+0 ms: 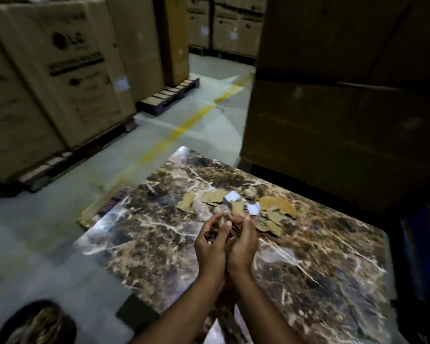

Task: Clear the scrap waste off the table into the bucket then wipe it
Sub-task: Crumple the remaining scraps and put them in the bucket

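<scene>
Scrap waste (236,207) lay at twelve o'clock on worktop (320,256); some cupped between left hand (210,240) and right hand (242,240), grip curled round pieces. Best kept pressed together till reaching bucket (35,324) at seven o'clock.

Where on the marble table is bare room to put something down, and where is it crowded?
Bare marble lies on the table right of the cupped hands, and left of them toward the bright edge. It is crowded beyond the left hand and right hand, where the cardboard scraps lie.
</scene>
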The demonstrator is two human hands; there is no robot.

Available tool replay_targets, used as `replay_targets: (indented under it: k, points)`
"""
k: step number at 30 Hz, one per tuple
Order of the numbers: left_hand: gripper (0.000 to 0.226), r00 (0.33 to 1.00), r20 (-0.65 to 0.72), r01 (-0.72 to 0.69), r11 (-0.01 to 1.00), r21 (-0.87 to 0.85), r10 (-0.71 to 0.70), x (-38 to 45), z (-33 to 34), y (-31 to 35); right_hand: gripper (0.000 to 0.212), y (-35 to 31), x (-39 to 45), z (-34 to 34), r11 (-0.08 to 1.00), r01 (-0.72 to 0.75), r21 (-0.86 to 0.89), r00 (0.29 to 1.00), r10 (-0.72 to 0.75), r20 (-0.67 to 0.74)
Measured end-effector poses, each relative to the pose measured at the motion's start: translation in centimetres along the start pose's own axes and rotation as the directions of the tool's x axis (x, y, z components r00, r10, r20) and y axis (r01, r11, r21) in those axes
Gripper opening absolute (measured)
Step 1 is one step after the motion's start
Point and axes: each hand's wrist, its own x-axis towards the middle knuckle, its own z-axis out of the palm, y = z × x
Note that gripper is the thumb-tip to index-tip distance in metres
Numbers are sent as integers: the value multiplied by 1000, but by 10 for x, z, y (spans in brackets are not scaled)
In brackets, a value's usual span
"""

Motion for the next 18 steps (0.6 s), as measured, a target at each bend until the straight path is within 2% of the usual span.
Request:
replay_targets:
  k: [2, 5, 8, 10, 14, 18]
  points:
    - [18, 992, -116, -50, 999, -4, 49, 11, -28, 16, 25, -1, -19, 30, 1000, 22, -17, 993, -20, 118]
    - [11, 967, -223, -123, 992, -4, 119, 16, -74, 47, 26, -8, -56, 74, 1000, 19, 20, 967, -23, 252]
    - [8, 927, -330, -197, 980, -29, 177, 21, -128, 81, 24, -4, -99, 122, 996, 76, 49, 919, -89, 385]
    - [8, 897, -394, -240, 970, -47, 203, 26, -164, 102, 18, 3, -124, 156, 995, 82, 62, 878, -102, 468]
    - [10, 799, -553, -328, 942, -72, 236, 39, -268, 142, 26, 29, -194, 243, 998, 63, 12, 771, -56, 635]
    - [12, 720, -668, -335, 937, -97, 188, 53, -398, 162, 26, 67, -284, 330, 999, 20, -36, 659, 14, 752]
